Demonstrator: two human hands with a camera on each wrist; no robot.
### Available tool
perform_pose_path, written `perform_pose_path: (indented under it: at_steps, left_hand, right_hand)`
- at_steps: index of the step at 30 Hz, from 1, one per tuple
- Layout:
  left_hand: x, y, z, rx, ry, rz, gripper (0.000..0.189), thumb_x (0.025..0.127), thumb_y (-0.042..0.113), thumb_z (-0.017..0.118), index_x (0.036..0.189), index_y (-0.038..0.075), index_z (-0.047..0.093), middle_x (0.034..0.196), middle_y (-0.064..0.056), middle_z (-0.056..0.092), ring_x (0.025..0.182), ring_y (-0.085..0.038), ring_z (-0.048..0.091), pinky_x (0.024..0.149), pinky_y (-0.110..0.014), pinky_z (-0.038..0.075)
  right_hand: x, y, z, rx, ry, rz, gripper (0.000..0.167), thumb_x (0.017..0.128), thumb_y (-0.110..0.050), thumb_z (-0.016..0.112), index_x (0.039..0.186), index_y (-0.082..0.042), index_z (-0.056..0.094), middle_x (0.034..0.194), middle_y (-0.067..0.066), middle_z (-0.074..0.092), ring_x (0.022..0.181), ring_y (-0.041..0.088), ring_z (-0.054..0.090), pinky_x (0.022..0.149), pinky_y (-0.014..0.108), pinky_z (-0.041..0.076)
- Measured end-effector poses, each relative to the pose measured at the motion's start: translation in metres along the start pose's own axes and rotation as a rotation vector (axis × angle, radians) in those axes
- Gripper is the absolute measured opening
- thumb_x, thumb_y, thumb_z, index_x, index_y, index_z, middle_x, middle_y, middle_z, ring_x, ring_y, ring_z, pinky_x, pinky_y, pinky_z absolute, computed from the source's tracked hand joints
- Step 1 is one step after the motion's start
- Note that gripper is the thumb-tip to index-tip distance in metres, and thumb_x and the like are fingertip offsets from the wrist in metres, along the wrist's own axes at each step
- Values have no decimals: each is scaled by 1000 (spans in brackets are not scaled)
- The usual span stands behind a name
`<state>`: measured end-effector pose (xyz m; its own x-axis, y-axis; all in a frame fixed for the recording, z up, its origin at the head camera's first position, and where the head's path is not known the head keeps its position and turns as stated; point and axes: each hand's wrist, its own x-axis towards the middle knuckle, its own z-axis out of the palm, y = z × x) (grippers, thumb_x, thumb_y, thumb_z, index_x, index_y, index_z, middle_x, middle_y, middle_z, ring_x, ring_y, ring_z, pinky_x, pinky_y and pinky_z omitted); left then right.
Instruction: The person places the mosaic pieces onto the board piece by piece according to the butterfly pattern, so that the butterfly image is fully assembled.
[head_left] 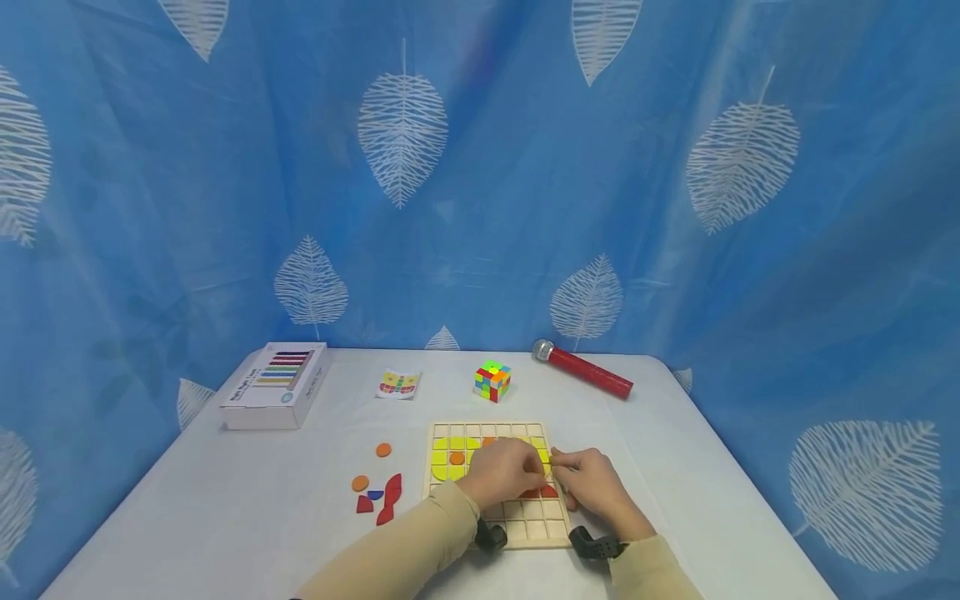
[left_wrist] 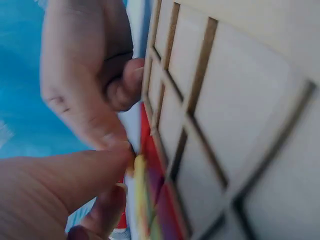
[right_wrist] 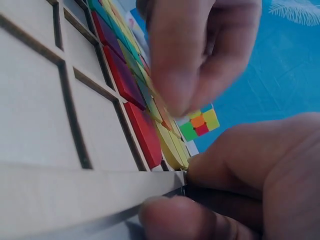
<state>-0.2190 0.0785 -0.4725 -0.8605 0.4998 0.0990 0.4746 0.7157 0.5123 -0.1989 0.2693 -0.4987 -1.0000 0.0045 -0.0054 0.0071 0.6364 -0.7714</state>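
A wooden grid board [head_left: 516,533] lies on the table with yellow, orange, red and other coloured tiles in several of its cells. My left hand [head_left: 504,471] is over the board, fingers bent down close to the red tiles [head_left: 550,492]. In the right wrist view that hand is blurred, and whether its fingertips pinch a piece is hidden. My right hand [head_left: 596,483] holds the board's right edge; a finger touches the rim beside a yellow tile [right_wrist: 171,147], while another fingertip [right_wrist: 170,215] lies against the side of the frame.
Loose orange discs [head_left: 360,483], red pieces [head_left: 392,492] and a blue piece [head_left: 375,495] lie left of the board. Behind stand a white box [head_left: 273,387], a butterfly pattern card [head_left: 398,384], a puzzle cube [head_left: 492,381] and a red microphone [head_left: 588,372]. A blue leaf-print curtain [head_left: 480,208] surrounds the table.
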Motion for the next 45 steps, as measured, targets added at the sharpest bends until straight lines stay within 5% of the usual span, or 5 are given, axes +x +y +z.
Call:
perform_pose_path:
  at_steps: [12,19,28,34,45]
  left_hand:
    - [-84,-108,-90,-168,254,-364,10,91,28,78,99,22,76,96,5,70,86,-16,59,78,-37,53]
    - [-127,-171,-108,-197,309,-537,18,95,25,75,107,12,75,104,-4,70,93,-20,62,84,-42,56]
    - [-128,-168,-107,-246,132,-490,17,84,25,85,92,16,73,82,0,65,77,-19,56,68,-32,49]
    - [-136,-165,-109,-188,30,-456,28,73,26,94,88,18,72,81,2,64,77,-17,56,71,-32,49]
    - [-143,-166,-108,-160,13,-430,24,73,23,94,83,20,72,77,3,63,75,-16,55,69,-32,47]
  right_hand:
    - [-1,-2,-2,-80,17,21,30,93,-12,68,122,-8,75,139,11,65,40,12,44,43,27,41]
    - [3,-1,-6,-92,11,7,30,94,-13,68,123,-9,75,141,10,63,43,13,46,44,27,40]
    - [3,0,-6,-97,-7,33,31,94,-14,69,124,-10,74,142,9,63,60,15,54,51,27,42]
    - [4,-1,-2,-74,-22,47,33,94,-14,69,126,-10,73,142,10,63,43,13,47,43,26,39]
    - [1,-3,0,-76,-22,16,31,94,-14,69,124,-8,74,141,11,63,39,11,45,41,25,39]
